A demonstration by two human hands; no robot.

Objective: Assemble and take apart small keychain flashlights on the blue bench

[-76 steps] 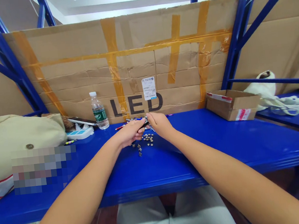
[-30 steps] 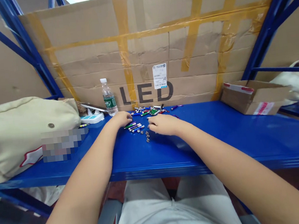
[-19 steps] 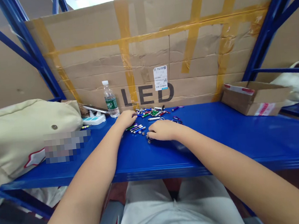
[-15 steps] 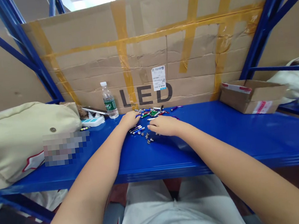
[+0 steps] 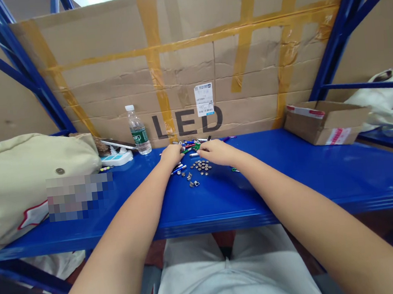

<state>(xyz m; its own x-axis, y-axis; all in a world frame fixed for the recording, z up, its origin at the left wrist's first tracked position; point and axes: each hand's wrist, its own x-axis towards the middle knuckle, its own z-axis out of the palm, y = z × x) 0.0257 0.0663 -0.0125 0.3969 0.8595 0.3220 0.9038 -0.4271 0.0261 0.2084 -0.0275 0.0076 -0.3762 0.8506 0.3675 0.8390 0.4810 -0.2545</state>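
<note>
My left hand rests at the left side of a pile of small coloured metal tubes, fingers curled; what they hold is hidden. My right hand is at the pile's right side, thumb and fingers closed at a small green metal tube. A silver-ended tube lies just below its fingertips. Between my forearms lie several round button cells. Nearer me are a few small shiny metal pieces. Blue tubes lie beside my left wrist.
A water bottle and a white power strip stand left of the pile, with a cream bag further left. An open cardboard box sits at the right. A large cardboard sheet backs the blue table.
My right hand has moved away from me to the pile, uncovering the button cells. My left hand has stayed at the pile. The whole view has shifted slightly.
</note>
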